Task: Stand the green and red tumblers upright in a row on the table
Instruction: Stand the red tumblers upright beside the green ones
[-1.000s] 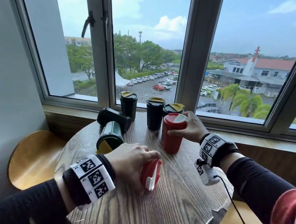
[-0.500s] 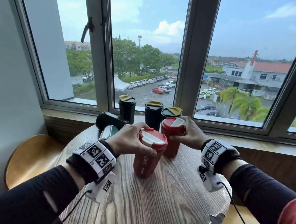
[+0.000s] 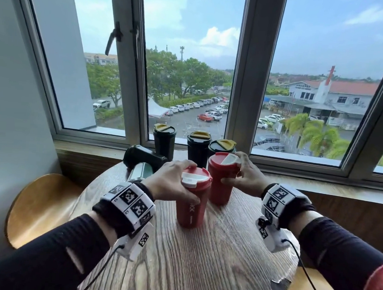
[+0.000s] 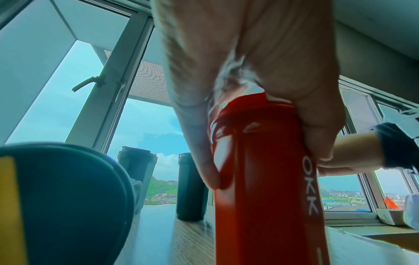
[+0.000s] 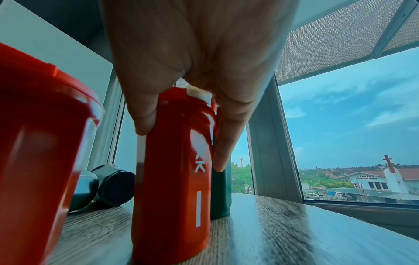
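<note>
Two red tumblers stand upright on the round wooden table [image 3: 201,268]. My left hand [image 3: 172,181] grips the nearer red tumbler [image 3: 191,203] [image 4: 267,179] round its lid. My right hand [image 3: 244,177] grips the farther red tumbler [image 3: 222,180] [image 5: 174,170] near its top. Three dark green tumblers stand upright behind them by the window: one at the left [image 3: 164,141], one in the middle [image 3: 198,145], one at the right [image 3: 222,145]. Two more green tumblers lie on their sides at the left, one dark [image 3: 145,156], one lighter [image 3: 140,172].
A window frame and wooden sill [image 3: 318,186] run close behind the table. A round wooden stool [image 3: 41,205] sits at the left, below the table edge. A cable [image 3: 306,270] hangs from my right wrist.
My left hand has lifted the near red tumbler from lying on its side and set it upright beside the other red one. My right hand stays on the far red tumbler.
</note>
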